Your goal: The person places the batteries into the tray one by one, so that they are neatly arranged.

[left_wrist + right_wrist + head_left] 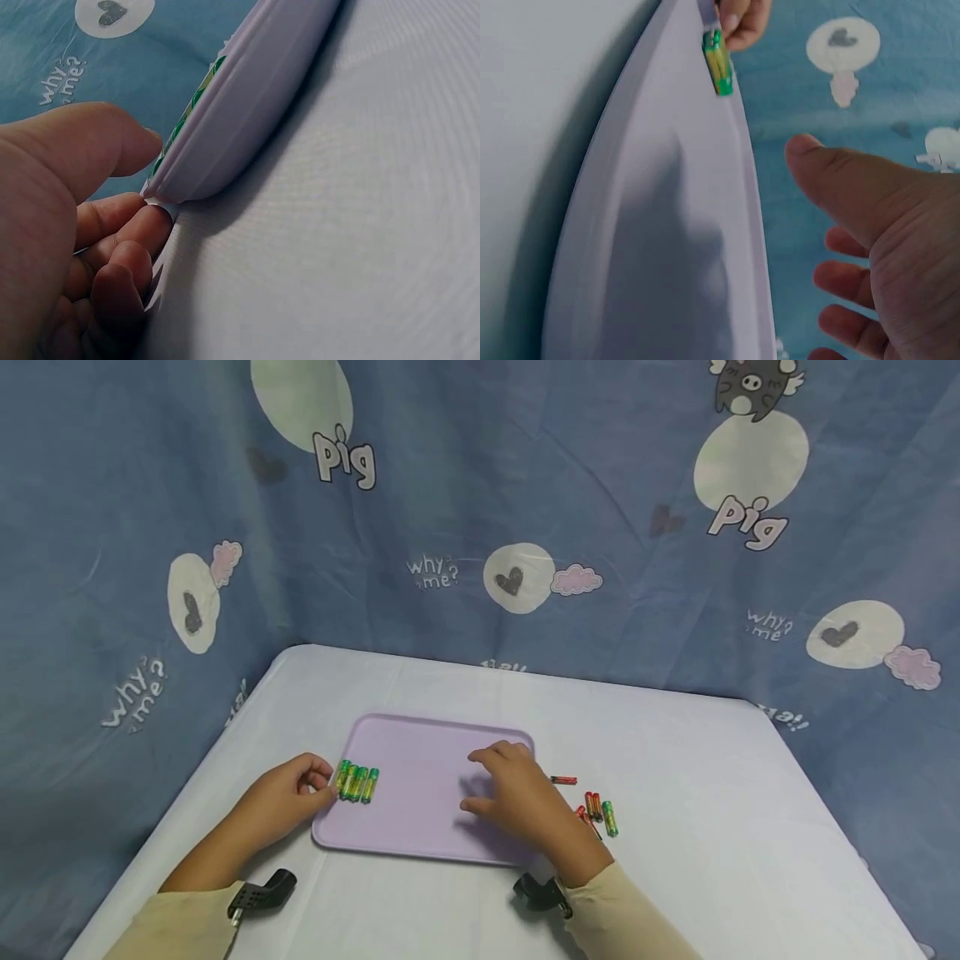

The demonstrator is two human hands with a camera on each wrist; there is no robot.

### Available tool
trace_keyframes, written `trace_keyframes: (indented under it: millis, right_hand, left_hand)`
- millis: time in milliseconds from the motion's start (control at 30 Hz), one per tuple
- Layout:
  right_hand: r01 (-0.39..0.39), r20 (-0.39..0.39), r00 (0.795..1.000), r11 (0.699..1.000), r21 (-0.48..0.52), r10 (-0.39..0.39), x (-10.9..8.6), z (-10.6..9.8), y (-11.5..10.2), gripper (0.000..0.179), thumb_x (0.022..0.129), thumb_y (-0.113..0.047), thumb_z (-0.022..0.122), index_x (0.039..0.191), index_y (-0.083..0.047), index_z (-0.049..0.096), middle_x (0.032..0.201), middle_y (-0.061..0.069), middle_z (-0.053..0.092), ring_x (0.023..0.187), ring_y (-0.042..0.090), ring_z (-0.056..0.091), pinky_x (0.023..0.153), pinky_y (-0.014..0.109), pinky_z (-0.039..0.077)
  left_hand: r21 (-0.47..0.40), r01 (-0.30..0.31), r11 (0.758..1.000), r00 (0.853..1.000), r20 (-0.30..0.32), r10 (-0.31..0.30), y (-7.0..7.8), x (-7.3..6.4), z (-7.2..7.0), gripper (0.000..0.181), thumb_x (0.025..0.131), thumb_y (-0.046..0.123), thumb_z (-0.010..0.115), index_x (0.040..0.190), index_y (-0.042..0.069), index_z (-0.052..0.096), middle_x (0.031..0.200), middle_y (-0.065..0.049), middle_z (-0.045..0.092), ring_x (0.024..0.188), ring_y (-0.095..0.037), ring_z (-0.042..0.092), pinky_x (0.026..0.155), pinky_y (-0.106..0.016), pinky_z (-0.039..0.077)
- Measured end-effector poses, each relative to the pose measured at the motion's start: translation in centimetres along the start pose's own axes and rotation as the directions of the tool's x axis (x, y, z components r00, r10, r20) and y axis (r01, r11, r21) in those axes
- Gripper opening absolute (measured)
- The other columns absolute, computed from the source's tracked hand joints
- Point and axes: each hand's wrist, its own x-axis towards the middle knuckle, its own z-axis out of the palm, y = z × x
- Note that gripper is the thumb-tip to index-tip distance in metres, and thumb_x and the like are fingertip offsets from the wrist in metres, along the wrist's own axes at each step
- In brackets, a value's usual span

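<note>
A lilac tray (420, 781) lies on the white table, with several green-and-yellow batteries (360, 783) side by side in a row near its left edge. My left hand (288, 797) is at that edge, its thumb and curled fingers about the rim, close to the batteries; in the left wrist view the fingers (124, 232) touch the tray's outer corner. Above the tray's right part hovers my right hand (517, 793), thumb and fingers spread apart, holding nothing. In the right wrist view the batteries (718, 64) show at the tray's far end, beside the left hand.
Right of the tray lie several small red-and-black batteries (593, 806), partly hidden by my right forearm, and one green battery (610, 818). A single red one (563, 780) lies farther back. Behind the table (660, 743) hangs a blue printed curtain (600, 502).
</note>
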Motion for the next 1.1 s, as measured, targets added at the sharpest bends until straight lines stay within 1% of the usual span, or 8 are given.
trace_keyframes:
  millis: [200,267,333,533,733,833,933,1100]
  right_hand:
    - [0.019,-0.006,1.0,1.0,0.001,-0.019,-1.6,-0.5,2.0,0.064,0.082,-0.044,0.088,0.136,-0.018,0.066,0.13,0.001,0.064,0.125,0.028,0.053,0.106,0.044,0.047]
    - [0.021,-0.015,1.0,1.0,0.006,-0.021,-2.2,-0.6,2.6,0.064,0.081,-0.044,0.089,0.135,-0.018,0.066,0.13,0.001,0.064,0.125,0.029,0.053,0.102,0.045,0.048]
    - [0.014,-0.025,1.0,1.0,0.012,-0.014,-2.8,-0.8,3.2,0.063,0.081,-0.042,0.09,0.134,-0.018,0.067,0.129,0.001,0.065,0.126,0.031,0.053,0.103,0.047,0.047]
    - [-0.055,-0.046,0.997,0.998,0.016,0.055,-4.7,-1.4,5.2,0.063,0.081,-0.037,0.091,0.135,-0.016,0.066,0.132,0.003,0.064,0.129,0.032,0.052,0.11,0.048,0.044]
    - [-0.12,-0.055,0.991,0.992,0.03,0.121,-6.0,-2.5,7.5,0.066,0.083,-0.034,0.09,0.14,-0.014,0.063,0.135,0.004,0.063,0.131,0.032,0.05,0.107,0.049,0.046]
    - [-0.163,-0.049,0.985,0.985,0.051,0.166,-6.9,-2.8,8.9,0.068,0.083,-0.034,0.09,0.142,-0.015,0.061,0.139,0.004,0.063,0.133,0.033,0.048,0.106,0.051,0.046]
    - [-0.208,-0.04,0.977,0.977,0.055,0.21,-8.0,-3.0,10.2,0.069,0.084,-0.034,0.089,0.144,-0.016,0.06,0.142,0.006,0.062,0.134,0.037,0.047,0.107,0.056,0.045]
    - [-0.271,-0.041,0.961,0.961,0.062,0.274,-9.2,-3.6,11.8,0.07,0.084,-0.035,0.089,0.144,-0.012,0.06,0.145,0.012,0.06,0.136,0.043,0.043,0.108,0.061,0.043]
  left_hand:
    - [0.001,-0.014,1.0,1.0,-0.008,0.014,0.3,0.2,-0.1,0.033,0.094,0.031,0.076,0.115,0.01,0.064,0.097,0.0,0.065,0.082,-0.016,0.052,0.07,-0.031,0.042]
    - [0.001,-0.017,1.0,1.0,-0.011,0.017,0.3,0.2,-0.1,0.033,0.093,0.031,0.076,0.115,0.01,0.064,0.097,0.0,0.065,0.082,-0.016,0.052,0.069,-0.031,0.042]
    - [-0.001,-0.015,1.0,1.0,-0.007,0.015,0.4,0.2,-0.1,0.032,0.093,0.03,0.076,0.115,0.01,0.064,0.097,0.0,0.065,0.082,-0.016,0.052,0.069,-0.031,0.042]
    - [-0.006,0.005,1.0,1.0,0.008,-0.005,0.7,-0.1,-0.1,0.033,0.093,0.03,0.076,0.116,0.009,0.064,0.096,0.0,0.064,0.081,-0.017,0.052,0.069,-0.031,0.042]
    - [0.005,0.002,1.0,1.0,-0.009,-0.002,0.6,-0.1,-0.3,0.033,0.093,0.03,0.076,0.116,0.008,0.064,0.096,0.0,0.065,0.081,-0.017,0.052,0.068,-0.031,0.041]
    - [0.005,0.002,1.0,1.0,-0.007,-0.002,0.5,0.0,-0.2,0.034,0.093,0.031,0.076,0.116,0.009,0.064,0.096,0.0,0.065,0.082,-0.016,0.052,0.069,-0.031,0.042]
    - [0.001,0.004,1.0,1.0,-0.001,-0.004,0.4,-0.1,-0.1,0.034,0.093,0.031,0.076,0.116,0.009,0.064,0.096,0.0,0.065,0.082,-0.016,0.052,0.069,-0.03,0.042]
    - [0.004,0.001,1.0,1.0,-0.005,-0.001,0.3,-0.2,0.0,0.033,0.093,0.03,0.076,0.116,0.009,0.064,0.096,0.001,0.064,0.081,-0.016,0.052,0.068,-0.03,0.041]
